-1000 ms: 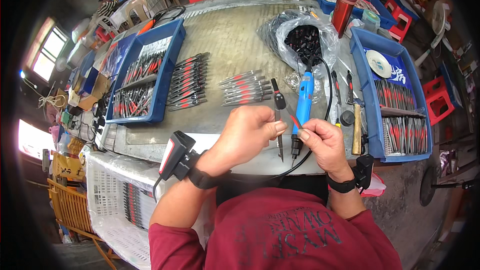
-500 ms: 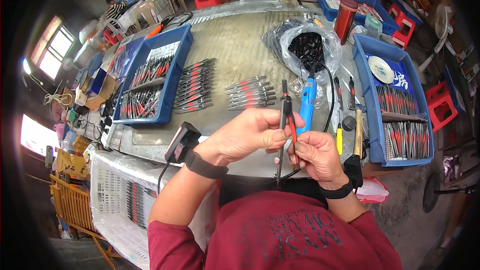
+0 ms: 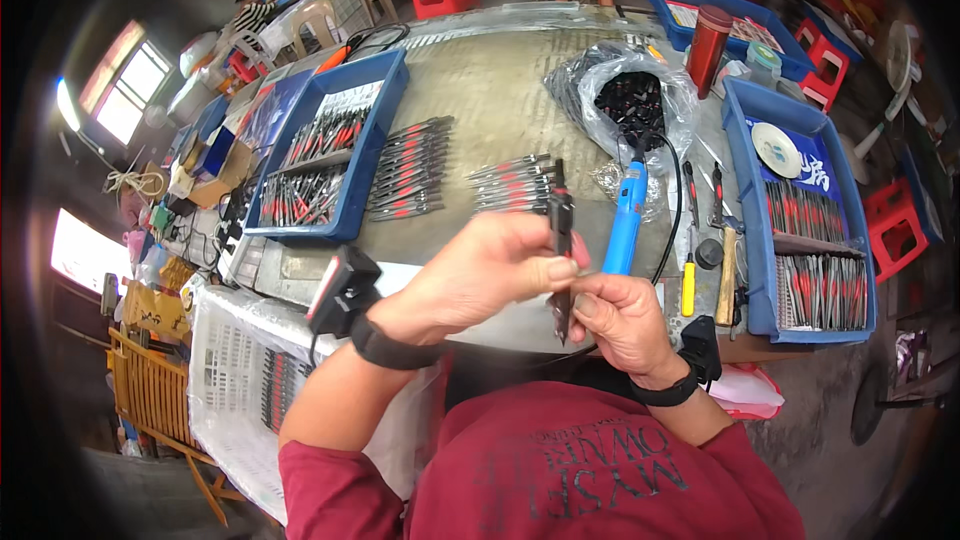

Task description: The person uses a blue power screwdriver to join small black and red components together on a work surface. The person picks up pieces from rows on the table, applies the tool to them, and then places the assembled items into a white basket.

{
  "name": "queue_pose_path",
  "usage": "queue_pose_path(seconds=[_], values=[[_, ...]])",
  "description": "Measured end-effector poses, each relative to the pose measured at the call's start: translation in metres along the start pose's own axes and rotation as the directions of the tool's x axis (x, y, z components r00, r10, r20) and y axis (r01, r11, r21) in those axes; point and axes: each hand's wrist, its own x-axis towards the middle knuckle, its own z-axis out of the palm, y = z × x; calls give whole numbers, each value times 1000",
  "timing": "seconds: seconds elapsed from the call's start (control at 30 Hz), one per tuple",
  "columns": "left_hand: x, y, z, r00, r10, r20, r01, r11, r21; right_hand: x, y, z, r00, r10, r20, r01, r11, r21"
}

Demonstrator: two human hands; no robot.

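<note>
A black drawing compass (image 3: 561, 205) stands nearly upright between my hands, with its legs together and its tips pointing down. My left hand (image 3: 490, 265) is closed on it, pinching its middle between thumb and fingers. My right hand (image 3: 625, 325) pinches at the lower legs from the right; its fingertips partly hide them. Just beyond my hands is a blue electric screwdriver (image 3: 625, 220) with a black cord. Rows of red, black and grey compasses (image 3: 410, 170) lie on the table, with a smaller grey-and-red group (image 3: 510, 183) nearer my left hand.
A clear plastic bag (image 3: 688, 110) of small black parts sits beyond the screwdriver. Blue trays with compasses stand left (image 3: 385, 130) and right (image 3: 760, 290). Near the right tray lie a yellow-handled screwdriver (image 3: 688, 288) and a wooden-handled tool (image 3: 728, 280). A white crate (image 3: 215, 370) stands lower left.
The compass legs were apart, one red and one dark; now they are together. My right hand has shifted slightly down and left, against the compass. The whole view has shifted a little.
</note>
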Motion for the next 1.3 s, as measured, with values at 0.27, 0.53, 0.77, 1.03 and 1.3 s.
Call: queue_pose_path(seconds=[0.27, 0.53, 0.77, 1.03, 1.3], values=[[-97, 47, -41, 801, 274, -533, -51, 917, 395, 1, -3, -9, 998, -31, -55, 22, 985, -170], [-231, 46, -148, 338, 366, -867, 140, 892, 430, 2, 9, -22, 985, 18, -169, -47, 984, -170], [-353, -43, -243, -106, 269, -957, 567, 807, 164, 9, 17, -23, 980, -5, -198, -21, 991, -130], [-402, -188, -269, -44, -162, -986, 496, 853, -162, 18, 28, -15, 978, -6, -210, -41, 974, -221], [-369, -291, -267, -62, -523, -850, 408, 764, -500, 26, 38, 2, 975, 16, -220, -82, 951, -297]])
